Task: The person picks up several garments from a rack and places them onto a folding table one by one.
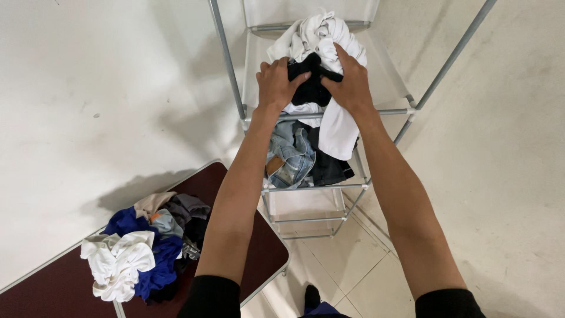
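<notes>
I have my left hand [275,84] and right hand [351,85] both in a closed grip on a black garment [310,88], pressing it onto white clothes [321,35] on the far rack's [226,65] upper shelf.

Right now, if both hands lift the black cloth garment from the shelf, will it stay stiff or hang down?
The black cloth garment is probably floppy: it bunches between the left hand and right hand. It likely weighs little. It may drag the crumpled white cloth under it.
</notes>
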